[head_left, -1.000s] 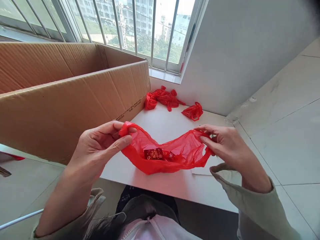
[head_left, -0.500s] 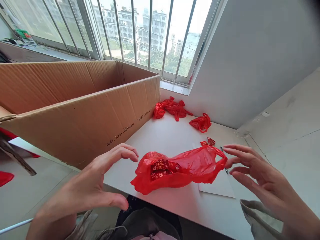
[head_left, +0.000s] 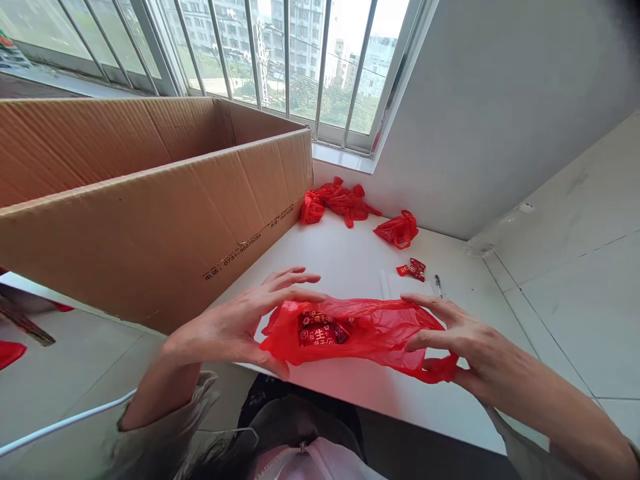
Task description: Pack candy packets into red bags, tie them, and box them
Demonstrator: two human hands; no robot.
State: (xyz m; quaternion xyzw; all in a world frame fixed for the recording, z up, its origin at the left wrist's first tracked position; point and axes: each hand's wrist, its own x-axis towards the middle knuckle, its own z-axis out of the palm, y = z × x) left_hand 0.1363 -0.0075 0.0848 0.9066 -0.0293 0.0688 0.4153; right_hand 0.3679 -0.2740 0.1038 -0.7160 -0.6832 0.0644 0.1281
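"Daylight comes through the barred window (head_left: 295,73), and below it we see a white table (head_left: 285,263). What boxes and bags do we have?"

"We have a big cardboard box (head_left: 165,233) along the table's left side. It is brown, with thin ribs in the card and black print low on its side. We can look in at the top, but we cannot see its bottom."

"And what is between our hands?"

"An open red bag (head_left: 370,343), by the table's near edge. It is thin, crinkly plastic, long and floppy, and we can see through bits of it. Shiny dark red packets (head_left: 319,335) with pale writing lie in its left end."

"How are our hands?"

"Our left hand (head_left: 227,330) is open, with the fingers and thumb curved round the bag's left end. Our right hand (head_left: 463,333) has its fingers spread over the right end, and we cannot tell if it is gripping the plastic."

"What else?"

"By the far edge, next to the box's corner, is a lumpy heap of red bags (head_left: 345,202). One more red bundle (head_left: 395,231) sits to its right, nearer the far right corner. In front of that we find small flat packets (head_left: 417,269) and a thin pen (head_left: 439,286)."
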